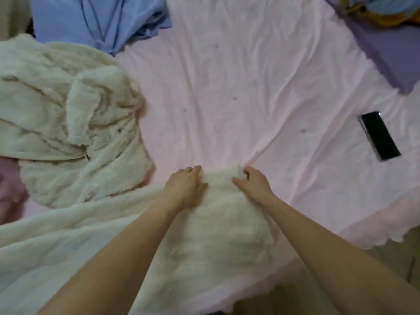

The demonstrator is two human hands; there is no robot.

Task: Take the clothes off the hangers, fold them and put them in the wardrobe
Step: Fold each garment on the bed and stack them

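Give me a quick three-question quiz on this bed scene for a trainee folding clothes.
1. True or false: both hands touch the white fleece garment.
2. Which lies to the person's right on the pink sheet? A) a phone B) a hanger C) a book
3. Fill in: the cloth at the far left corner is ____ in colour.

Key:
1. True: the left hand and right hand rest at its far edge.
2. A: the phone.
3. Blue: the blue cloth.

Two bare forearms enter from the near edge — no sleeves, watch, bracelets or rings visible. The left hand (185, 186) and right hand (254, 183) are ungloved — fingernails short, unpainted.
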